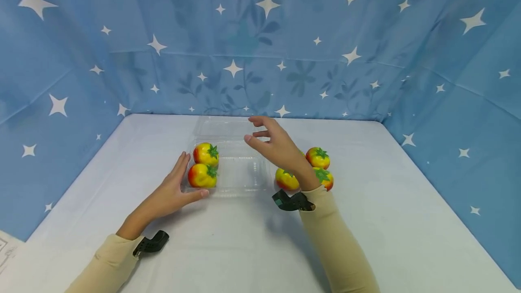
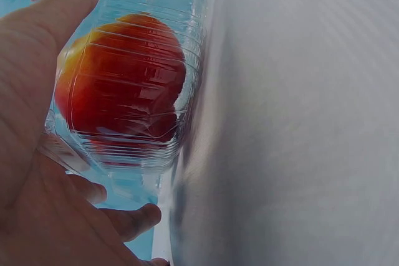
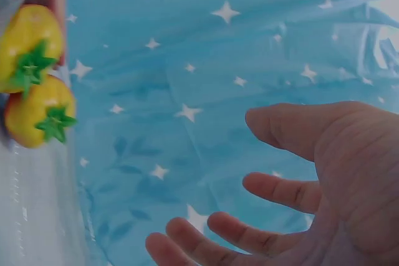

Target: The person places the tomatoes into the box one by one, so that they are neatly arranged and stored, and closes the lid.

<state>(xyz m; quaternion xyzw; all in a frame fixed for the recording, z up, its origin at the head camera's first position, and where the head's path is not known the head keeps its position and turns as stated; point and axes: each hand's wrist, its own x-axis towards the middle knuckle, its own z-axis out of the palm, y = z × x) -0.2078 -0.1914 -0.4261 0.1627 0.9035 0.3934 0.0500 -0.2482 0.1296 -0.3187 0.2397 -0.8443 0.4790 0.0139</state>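
A clear plastic clamshell box (image 1: 236, 173) lies on the table with its lid (image 1: 220, 126) folded back. In its left part sit two yellow-and-red, tomato-like fruits with green leafy tops, a rear fruit (image 1: 205, 153) and a front fruit (image 1: 201, 176). My left hand (image 1: 171, 193) rests at the box's front left corner, fingers straight along the left side and thumb along the front. The left wrist view shows a fruit (image 2: 124, 79) through the ribbed wall. My right hand (image 1: 277, 146) is raised over the box's right edge, holding nothing, its fingers loosely bent and apart.
Right of the box, several similar fruits stand close together, including a front-left fruit (image 1: 286, 180) and a back-right fruit (image 1: 318, 158); the right forearm partly hides them. A white cloth covers the table (image 1: 228, 248). A blue star-patterned curtain (image 1: 260, 35) surrounds the back and sides.
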